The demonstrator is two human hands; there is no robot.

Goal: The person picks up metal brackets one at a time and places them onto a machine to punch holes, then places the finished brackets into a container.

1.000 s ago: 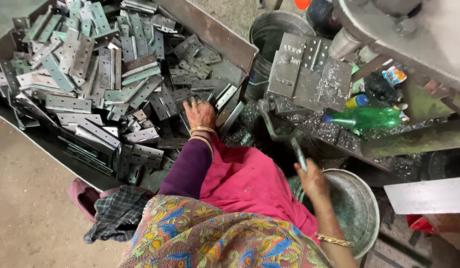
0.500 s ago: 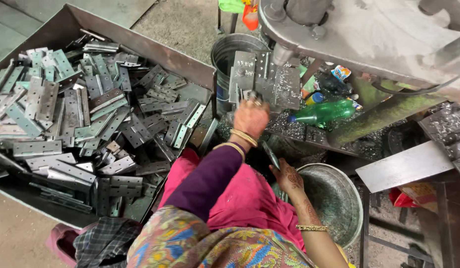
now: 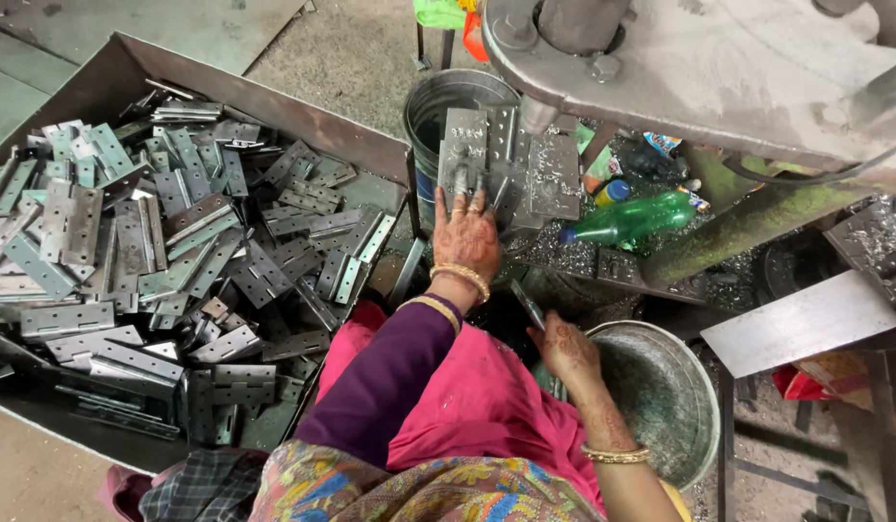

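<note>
My left hand (image 3: pixel 464 237) reaches forward to the press die block (image 3: pixel 525 169), its fingertips on a grey hinge plate (image 3: pixel 463 153) that it holds against the block. My right hand (image 3: pixel 567 350) stays low by my lap and grips a thin metal rod (image 3: pixel 527 304) that points up and to the left. It sits at the rim of a round metal basin (image 3: pixel 660 401). A big pile of grey hinge plates (image 3: pixel 129 251) fills the sheet-metal tray (image 3: pixel 274 101) on my left.
A metal bucket (image 3: pixel 438 106) stands behind the die block. The heavy press body (image 3: pixel 719 58) overhangs at top right. A green plastic bottle (image 3: pixel 631 217) lies among metal chips beside the die. A flat steel plate (image 3: pixel 796 324) juts out at right.
My left hand went from the hinge pile on the left across to the die block with a hinge plate. The view swung right with it. My right hand has kept the rod.
</note>
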